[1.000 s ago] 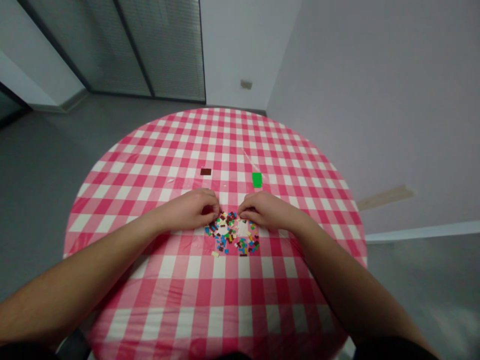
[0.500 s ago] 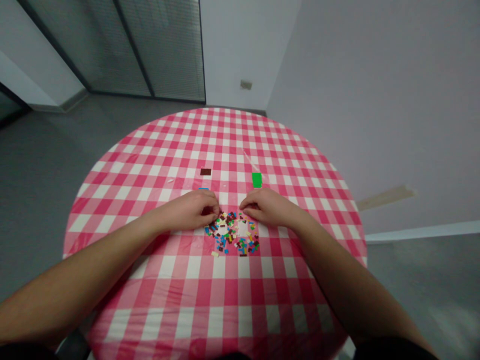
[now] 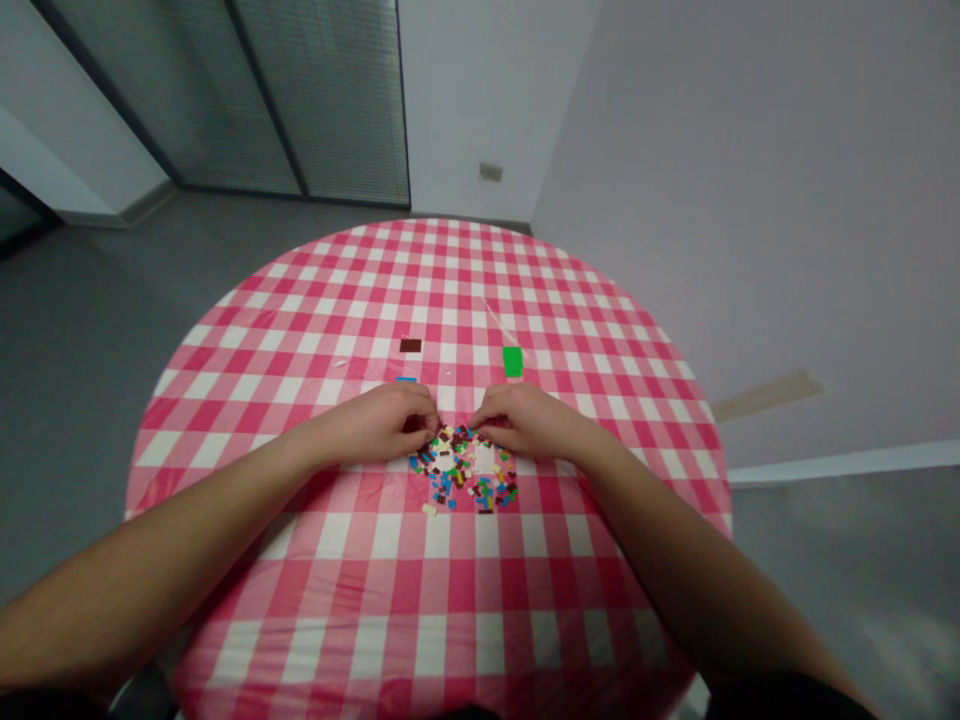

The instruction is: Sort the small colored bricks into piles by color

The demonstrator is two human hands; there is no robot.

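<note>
A heap of tiny coloured building bricks (image 3: 465,470) lies on the round table with a pink-and-white checked cloth (image 3: 420,600). My left hand (image 3: 386,420) rests at the heap's upper left edge, fingers curled in a pinch over the bricks; what it holds is too small to see. My right hand (image 3: 525,420) sits at the upper right edge, fingers bent down onto the bricks in a similar pinch. A green plate (image 3: 513,361), a brown plate (image 3: 410,345) and a small blue piece (image 3: 406,379) lie just beyond the hands.
One cream brick (image 3: 430,509) lies apart below the heap. Grey floor surrounds the table, with a plain wall to the right and glass doors with blinds at the back left.
My right hand drew back slightly from the heap and then came down on it again. The left hand stayed put. The blue piece behind the left hand came into view.
</note>
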